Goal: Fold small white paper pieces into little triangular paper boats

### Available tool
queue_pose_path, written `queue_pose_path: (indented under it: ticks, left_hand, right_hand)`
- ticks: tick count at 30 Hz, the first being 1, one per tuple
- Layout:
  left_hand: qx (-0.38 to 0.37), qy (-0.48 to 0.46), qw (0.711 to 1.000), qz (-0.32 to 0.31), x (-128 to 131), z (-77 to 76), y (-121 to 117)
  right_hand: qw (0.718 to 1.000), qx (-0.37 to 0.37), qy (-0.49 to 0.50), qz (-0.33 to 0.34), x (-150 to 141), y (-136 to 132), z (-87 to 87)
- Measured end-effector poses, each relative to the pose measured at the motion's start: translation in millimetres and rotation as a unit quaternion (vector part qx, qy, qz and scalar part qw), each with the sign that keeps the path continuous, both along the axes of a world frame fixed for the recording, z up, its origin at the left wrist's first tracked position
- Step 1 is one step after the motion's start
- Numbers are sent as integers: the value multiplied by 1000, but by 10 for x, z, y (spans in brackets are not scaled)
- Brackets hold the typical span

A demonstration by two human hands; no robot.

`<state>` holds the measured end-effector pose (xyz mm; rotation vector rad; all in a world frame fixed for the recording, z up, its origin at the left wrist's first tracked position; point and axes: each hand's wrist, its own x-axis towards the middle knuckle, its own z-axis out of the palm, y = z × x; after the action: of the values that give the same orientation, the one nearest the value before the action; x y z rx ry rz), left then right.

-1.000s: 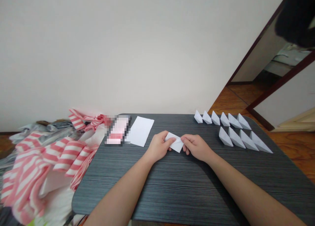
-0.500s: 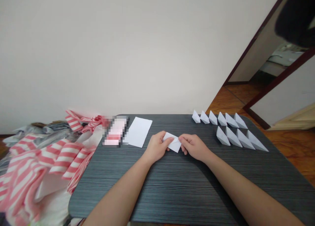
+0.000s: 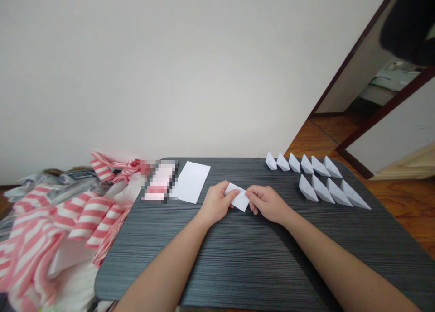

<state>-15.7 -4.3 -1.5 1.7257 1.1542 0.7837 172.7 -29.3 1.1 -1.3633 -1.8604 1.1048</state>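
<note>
A small folded piece of white paper (image 3: 239,199) is pinched between my hands, just above the dark table. My left hand (image 3: 215,204) grips its left end, with the thumb lying on top. My right hand (image 3: 265,204) holds its right end between thumb and fingers. The paper's lower corner points toward me, and my fingers hide part of its edges. To the left of my left hand lies a flat white paper sheet (image 3: 191,182).
The dark wood-grain table (image 3: 258,262) holds two rows of white paper boats (image 3: 321,189) at the right. A pixelated object (image 3: 159,181) lies at the far edge. Pink-and-white striped fabric (image 3: 64,226) is heaped beyond the left edge.
My right fingers have slid further onto the folded paper, and my hands have come slightly closer together. The view has shifted a little.
</note>
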Motion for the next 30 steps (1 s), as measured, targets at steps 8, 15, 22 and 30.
queue_pose_path:
  ticks: [8, 15, 22, 30]
  left_hand:
    - [40, 27, 999, -15, 2, 8, -24]
    - [40, 27, 998, -31, 6, 15, -28]
    - [34, 15, 999, -37, 20, 23, -27]
    - [7, 3, 999, -34, 28, 32, -44]
  right_hand:
    - [999, -28, 3, 24, 5, 4, -36]
    - [1000, -29, 1, 9, 5, -12, -10]
    - [1000, -24, -2, 8, -6, -7, -10]
    - [1000, -22, 1, 4, -6, -2, -30]
